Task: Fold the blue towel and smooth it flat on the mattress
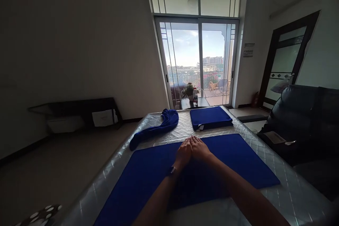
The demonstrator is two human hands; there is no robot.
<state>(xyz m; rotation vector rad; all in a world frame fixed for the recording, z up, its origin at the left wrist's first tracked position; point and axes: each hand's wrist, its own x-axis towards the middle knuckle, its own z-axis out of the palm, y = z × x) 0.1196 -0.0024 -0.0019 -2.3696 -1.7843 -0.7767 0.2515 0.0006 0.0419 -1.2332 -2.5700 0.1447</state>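
Observation:
A blue towel [225, 162] lies spread out across the quilted silvery table cover [182, 127]. My left hand [184, 151] rests on the towel near its far edge, fingers stretched forward, with a dark band on the wrist. Right beside it, my right hand [199, 148] lies flat with fingers extended; the two hands touch along their inner sides. Neither hand grips anything. Beyond them to the left is a crumpled, twisted blue towel [169, 120]. A neat stack of folded blue towels [210, 116] with a white label sits beyond them to the right.
A black armchair [304, 120] stands to the right, with a flat item on its seat. Past the table's far edge, a small table [186, 103] holds a potted plant [189, 91] and a bottle [195, 96] before glass sliding doors. White boxes [103, 118] lie by the left wall.

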